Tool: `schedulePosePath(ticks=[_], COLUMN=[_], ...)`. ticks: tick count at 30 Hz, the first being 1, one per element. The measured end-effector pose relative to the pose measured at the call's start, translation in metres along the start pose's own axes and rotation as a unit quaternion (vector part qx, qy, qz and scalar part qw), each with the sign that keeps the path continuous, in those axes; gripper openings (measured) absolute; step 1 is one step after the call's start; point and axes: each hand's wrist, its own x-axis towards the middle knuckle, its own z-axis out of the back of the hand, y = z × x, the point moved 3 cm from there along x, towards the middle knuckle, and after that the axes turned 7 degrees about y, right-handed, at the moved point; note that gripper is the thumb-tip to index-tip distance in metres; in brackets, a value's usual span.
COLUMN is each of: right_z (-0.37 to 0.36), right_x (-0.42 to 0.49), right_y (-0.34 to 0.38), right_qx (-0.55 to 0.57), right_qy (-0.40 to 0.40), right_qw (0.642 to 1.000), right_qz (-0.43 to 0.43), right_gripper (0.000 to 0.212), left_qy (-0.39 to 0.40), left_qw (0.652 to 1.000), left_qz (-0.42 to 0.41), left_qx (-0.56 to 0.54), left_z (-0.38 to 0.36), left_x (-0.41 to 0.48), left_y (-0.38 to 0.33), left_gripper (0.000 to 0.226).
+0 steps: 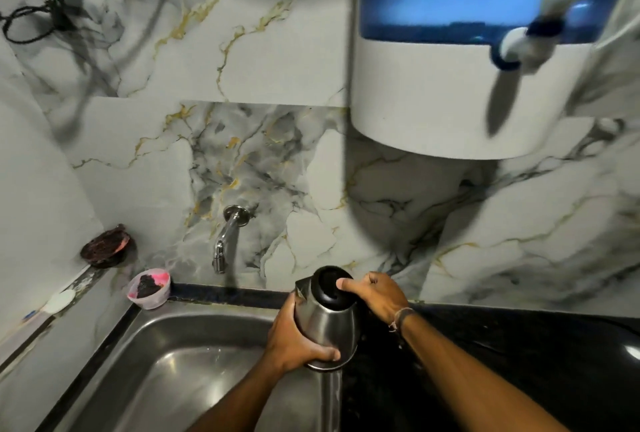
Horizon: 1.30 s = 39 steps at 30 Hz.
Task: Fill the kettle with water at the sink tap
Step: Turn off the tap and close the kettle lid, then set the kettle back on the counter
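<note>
Your two forearms enter from the bottom edge, and both hands are closed on the one kettle point(329, 324). Your left hand point(294, 338) wraps the lower steel body, with the thumb across the base rim. Your right hand point(375, 296) grips the handle side, with the thumb resting on the black lid point(330, 284).

The kettle is held at the right rim of the sink point(166, 355), tilted, with the spout pointing toward the back wall. The lid appears closed. The tap point(225, 241) sits well apart, toward the back left, and shows no visible flow.

Hazards, as a judgement:
- If the lid stays shut, water will run off it and not fill the kettle.
- If the opening is not centred under the tap outlet, water will splash onto the dark surface point(519, 362) at the right.
- Water on the steel body may loosen your left-hand grip as the weight increases.
- Wetting the base could harm any electrical contact there.

Count: one kettle, one tap, one sink, one wall-mounted water dispenser point(450, 50), one pink cup point(149, 287) at the back left corner of the sink.
</note>
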Motion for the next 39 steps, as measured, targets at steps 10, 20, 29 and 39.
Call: schedulePosePath(ticks=[10, 20, 29, 39], right_z=[0.099, 0.182, 0.214, 0.220], right_x=[-0.001, 0.029, 0.063, 0.084], right_y=[-0.053, -0.117, -0.176, -0.189], right_qx=[-0.026, -0.035, -0.039, -0.049], right_qy=[0.001, -0.028, -0.046, -0.040], right_qw=[1.000, 0.999, 0.998, 0.998], right_qz=[-0.008, -0.018, -0.026, -0.010], right_gripper=[0.067, 0.067, 0.068, 0.068], left_qy=[0.016, 0.044, 0.053, 0.047], left_qw=[0.999, 0.998, 0.998, 0.997], left_qz=[0.028, 0.040, 0.039, 0.056], left_qx=[0.017, 0.012, 0.016, 0.026], left_z=[-0.098, -0.201, -0.262, -0.281], left_x=[0.017, 0.057, 0.097, 0.116], left_y=[-0.057, -0.085, -0.069, -0.052], left_gripper=[0.159, 0.150, 0.130, 0.138])
